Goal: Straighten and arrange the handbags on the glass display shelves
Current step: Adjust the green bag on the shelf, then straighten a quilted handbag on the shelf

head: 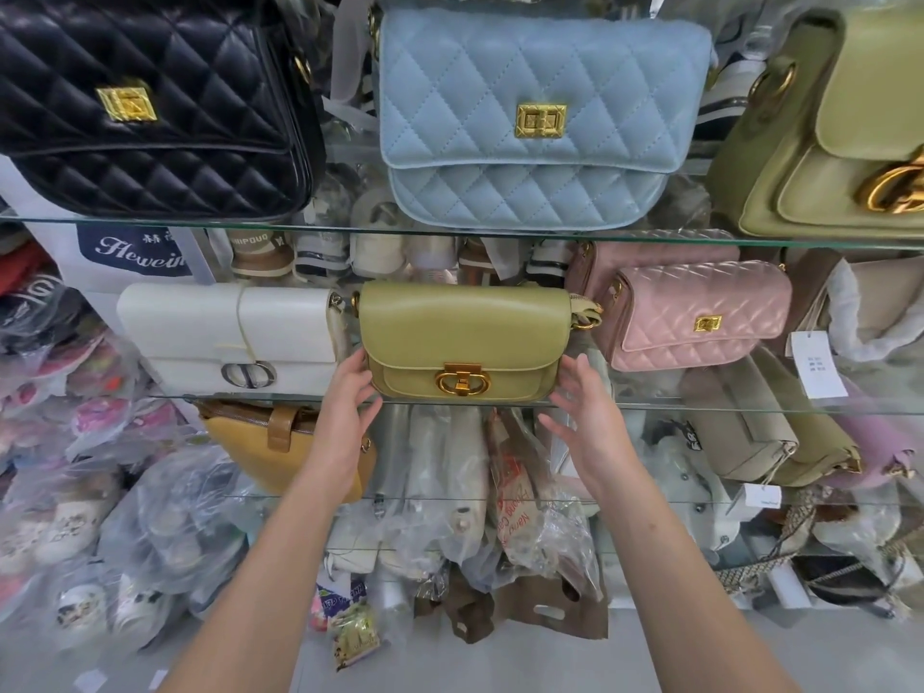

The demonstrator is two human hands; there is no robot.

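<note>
Green handbag (465, 337) upright, middle glass shelf (750, 408) — left hand (347, 407) touching its corner, right hand (582, 417) just beside; both open, gripping nothing

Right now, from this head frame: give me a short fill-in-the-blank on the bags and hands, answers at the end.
1. The left hand and right hand flank the small ____ bag on the middle shelf.
2. The bag straight above it, on the top shelf, is light ____.
3. The white bag beside it has a ____ clasp.
4. The pink bag stands on its ____ side.

Answers: green; blue; silver; right
</note>
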